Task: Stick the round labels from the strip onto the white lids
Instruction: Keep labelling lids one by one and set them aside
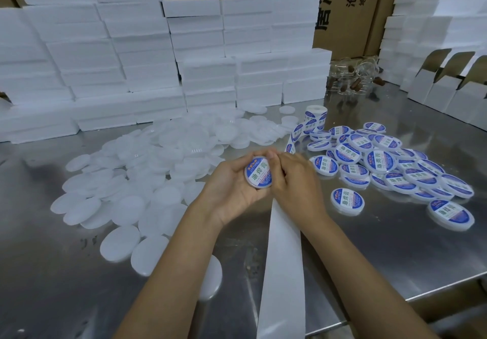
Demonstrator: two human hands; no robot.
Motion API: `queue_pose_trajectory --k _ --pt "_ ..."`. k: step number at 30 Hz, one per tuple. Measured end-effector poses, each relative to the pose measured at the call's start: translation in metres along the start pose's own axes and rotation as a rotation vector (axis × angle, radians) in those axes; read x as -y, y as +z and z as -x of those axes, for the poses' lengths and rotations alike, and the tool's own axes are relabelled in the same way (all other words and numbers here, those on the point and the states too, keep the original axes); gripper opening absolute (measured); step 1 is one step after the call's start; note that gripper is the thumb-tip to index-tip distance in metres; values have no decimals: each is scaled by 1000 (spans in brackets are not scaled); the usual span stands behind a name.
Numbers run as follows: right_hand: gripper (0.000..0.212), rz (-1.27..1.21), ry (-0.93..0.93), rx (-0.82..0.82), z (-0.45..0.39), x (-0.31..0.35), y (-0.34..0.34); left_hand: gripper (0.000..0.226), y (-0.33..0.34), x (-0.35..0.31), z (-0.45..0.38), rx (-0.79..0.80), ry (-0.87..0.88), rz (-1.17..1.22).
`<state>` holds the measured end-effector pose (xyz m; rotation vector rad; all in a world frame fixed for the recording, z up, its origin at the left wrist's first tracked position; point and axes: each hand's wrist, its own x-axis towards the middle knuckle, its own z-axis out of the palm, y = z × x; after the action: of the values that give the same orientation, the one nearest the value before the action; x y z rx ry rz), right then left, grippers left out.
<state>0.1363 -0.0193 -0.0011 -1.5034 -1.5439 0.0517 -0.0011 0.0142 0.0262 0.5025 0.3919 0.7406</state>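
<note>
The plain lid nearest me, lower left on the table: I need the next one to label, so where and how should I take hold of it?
Probably by its rim. The plain lid lies flat on the metal table, apart from its neighbours on the near side, so bring the fingers down from above, pinch opposite edges and leave the top face free for a label.

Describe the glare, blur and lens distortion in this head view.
Head view: soft glare on the steel table at right; wide-angle bending curves the foam box stacks near the edges; the plain white lids wash out into one pale mass; the labelled lid in the left hand reads sharp.
</note>
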Motion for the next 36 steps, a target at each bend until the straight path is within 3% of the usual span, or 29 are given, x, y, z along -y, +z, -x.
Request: queue_pose_trajectory --k 6,9,13,17,21,26,31,36 --pt "55 321 25 47 5 11 0 59 2 2 -3 -75 82 -258" --pt "61 305 28 -2 3 10 2 70 3 2 -4 -49 58 -242" --pt "45 192 24 -85 4 5 1 53 6 3 -3 -18 39 -213" --pt "39 87 77 -46 4 4 1 25 8 7 -5 -20 56 -217" --pt "43 129 33 68 7 6 0 28 2 6 -6 -77 153 -259" --pt "41 143 -16 97 6 3 0 28 2 3 -2 -87 141 -221" --pt "33 110 -55 41 6 1 0 27 0 2 -2 -51 127 -275" --pt "37 108 35 -55 7 1 3 23 -3 6 -7 -82 199 -479"
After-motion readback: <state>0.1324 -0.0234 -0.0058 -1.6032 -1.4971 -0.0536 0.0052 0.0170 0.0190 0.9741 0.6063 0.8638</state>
